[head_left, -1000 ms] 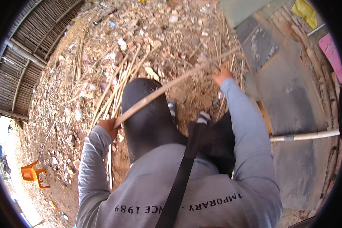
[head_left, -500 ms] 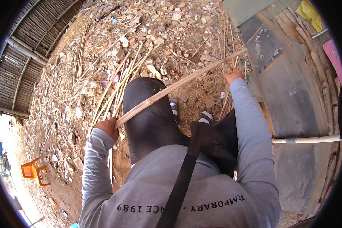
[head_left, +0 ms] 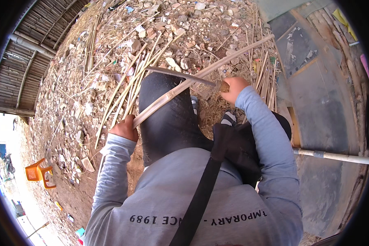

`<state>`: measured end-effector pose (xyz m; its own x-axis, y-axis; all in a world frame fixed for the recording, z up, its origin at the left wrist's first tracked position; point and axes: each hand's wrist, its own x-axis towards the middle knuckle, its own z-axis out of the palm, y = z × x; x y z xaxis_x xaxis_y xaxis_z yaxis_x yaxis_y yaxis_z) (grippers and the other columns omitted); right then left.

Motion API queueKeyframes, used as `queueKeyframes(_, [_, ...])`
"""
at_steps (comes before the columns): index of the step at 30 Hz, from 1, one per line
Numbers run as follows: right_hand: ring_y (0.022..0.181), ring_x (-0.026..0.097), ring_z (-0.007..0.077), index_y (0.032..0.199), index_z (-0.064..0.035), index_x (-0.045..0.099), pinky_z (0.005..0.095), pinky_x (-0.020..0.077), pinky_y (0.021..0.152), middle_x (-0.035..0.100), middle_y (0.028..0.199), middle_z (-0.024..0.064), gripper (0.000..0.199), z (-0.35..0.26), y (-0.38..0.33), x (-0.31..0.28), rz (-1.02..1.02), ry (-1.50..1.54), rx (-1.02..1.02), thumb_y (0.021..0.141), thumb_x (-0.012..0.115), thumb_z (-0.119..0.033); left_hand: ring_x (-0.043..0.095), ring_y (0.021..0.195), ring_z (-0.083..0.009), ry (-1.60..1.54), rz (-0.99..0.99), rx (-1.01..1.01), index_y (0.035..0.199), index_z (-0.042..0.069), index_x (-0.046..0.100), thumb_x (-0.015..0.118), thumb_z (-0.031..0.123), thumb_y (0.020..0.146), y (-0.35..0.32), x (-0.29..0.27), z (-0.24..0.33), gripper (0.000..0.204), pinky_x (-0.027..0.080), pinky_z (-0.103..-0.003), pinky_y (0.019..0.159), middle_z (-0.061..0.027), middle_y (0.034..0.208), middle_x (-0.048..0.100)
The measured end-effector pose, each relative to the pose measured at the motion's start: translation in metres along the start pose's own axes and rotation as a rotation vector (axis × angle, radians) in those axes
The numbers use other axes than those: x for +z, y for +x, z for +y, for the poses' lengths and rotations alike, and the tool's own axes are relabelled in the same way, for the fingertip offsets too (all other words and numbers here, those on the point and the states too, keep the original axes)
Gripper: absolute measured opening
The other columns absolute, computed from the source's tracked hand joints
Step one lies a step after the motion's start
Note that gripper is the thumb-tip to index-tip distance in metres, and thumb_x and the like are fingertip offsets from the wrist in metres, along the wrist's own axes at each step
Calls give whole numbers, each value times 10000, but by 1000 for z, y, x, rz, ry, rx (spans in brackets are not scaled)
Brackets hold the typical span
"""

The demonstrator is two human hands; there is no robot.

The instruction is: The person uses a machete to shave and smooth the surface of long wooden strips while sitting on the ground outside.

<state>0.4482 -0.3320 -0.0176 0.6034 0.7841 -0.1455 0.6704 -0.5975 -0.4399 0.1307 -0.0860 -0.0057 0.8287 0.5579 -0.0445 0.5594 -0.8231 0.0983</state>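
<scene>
My left hand (head_left: 125, 129) is closed round the near end of a split bamboo piece (head_left: 164, 99). The bamboo slants up and to the right, over my left thigh and out above the ground. In my closed right hand (head_left: 235, 89) is the wooden handle of a long knife (head_left: 168, 72). Its dark blade points left and crosses the bamboo near the middle of its length; whether it is touching I cannot tell. Beyond my left knee lie several thin bamboo strips (head_left: 132, 84), and more strips (head_left: 266, 84) lie past my right forearm.
Rubble and dry straw cover the ground (head_left: 76, 119). Dark panels (head_left: 324, 98) and poles run along the right. A bamboo-slat wall (head_left: 12, 74) stands at far left, an orange plastic chair (head_left: 37, 174) at lower left. A black strap crosses my front.
My right hand has come left and nearer from beside the bamboo's far end. The knife's blade, barely visible before, now shows lengthwise across the bamboo. My left hand keeps its hold.
</scene>
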Motion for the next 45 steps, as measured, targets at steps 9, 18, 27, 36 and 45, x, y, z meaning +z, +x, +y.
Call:
queueKeyframes(9, [690, 628, 389, 828, -77, 619, 462, 509, 663, 636, 718, 179, 215, -5, 4, 6, 128, 1, -29, 727, 650, -264, 644, 647, -384, -9, 74, 15, 1041, 121, 555, 534, 82, 782, -1, 22, -6, 262, 519, -489, 599, -173, 698, 645])
queueKeyframes(18, [731, 634, 376, 863, -97, 624, 465, 507, 675, 635, 725, 170, 228, -34, -2, 6, 140, -157, -84, 724, 679, -269, 641, 626, -400, 7, 1, -39, 1026, 119, 554, 547, 110, 810, -4, 11, -1, 216, 517, -502, 584, -187, 705, 645])
queueKeyframes(27, [739, 627, 390, 878, -71, 637, 471, 508, 695, 641, 747, 178, 261, -10, 11, 8, 136, -141, -30, 704, 680, -260, 645, 631, -367, 46, 10, -11, 1009, 115, 546, 570, 133, 806, 1, 7, -2, 205, 525, -471, 578, -157, 716, 643])
queueKeyframes(36, [743, 635, 378, 885, -82, 640, 455, 510, 696, 651, 762, 188, 229, 2, 18, 1, 175, -14, 120, 732, 666, -250, 638, 622, -378, 39, 92, 37, 993, 116, 539, 574, 138, 798, 5, 13, -5, 200, 519, -483, 571, -162, 704, 639])
queueKeyframes(45, [746, 635, 366, 850, -76, 628, 452, 506, 691, 648, 766, 172, 191, -24, 7, 2, 94, -88, 59, 743, 648, -232, 640, 603, -365, 30, 84, 29, 974, 125, 537, 568, 145, 817, 4, 21, -6, 161, 517, -477, 552, -152, 687, 634])
